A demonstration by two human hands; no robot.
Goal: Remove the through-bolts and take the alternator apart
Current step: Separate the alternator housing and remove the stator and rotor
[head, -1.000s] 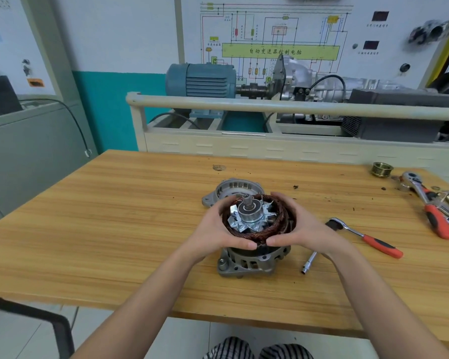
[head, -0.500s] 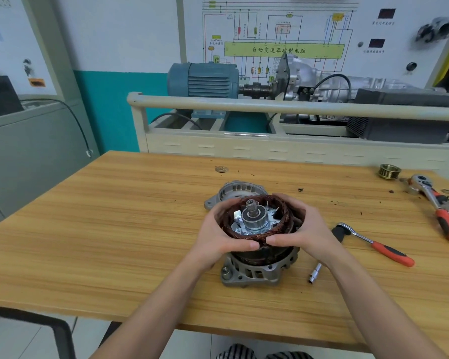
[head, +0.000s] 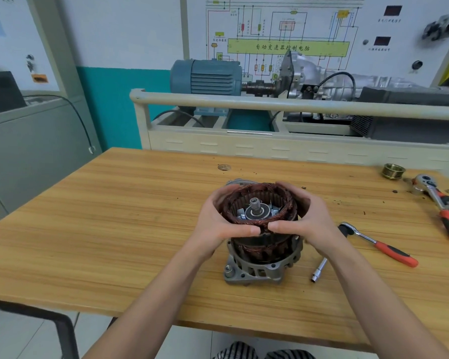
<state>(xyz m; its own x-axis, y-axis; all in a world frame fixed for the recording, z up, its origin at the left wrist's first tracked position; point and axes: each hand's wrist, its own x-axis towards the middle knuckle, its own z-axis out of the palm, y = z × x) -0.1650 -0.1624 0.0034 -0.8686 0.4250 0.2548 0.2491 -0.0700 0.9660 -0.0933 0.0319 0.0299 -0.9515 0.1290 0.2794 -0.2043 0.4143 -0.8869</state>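
Observation:
The alternator's grey rear housing (head: 254, 272) stands on the wooden table (head: 114, 229) in the middle. A copper-wound stator ring (head: 246, 196) rises out of it, with the rotor shaft and bearing (head: 255, 209) showing inside. My left hand (head: 219, 224) grips the ring's left side and my right hand (head: 309, 218) grips its right side, thumbs almost meeting at the front. The removed front cover (head: 235, 182) lies just behind, mostly hidden by the stator and hands.
A ratchet with a red handle (head: 379, 244) and a socket extension (head: 319, 269) lie right of the alternator. A brass pulley (head: 393, 171) and more red-handled tools (head: 443, 206) sit at the far right. A washer (head: 224, 167) lies behind. A motor rig stands past the table.
Both hands have lifted the stator ring upward out of the rear housing; more of its dark core now shows above the housing rim.

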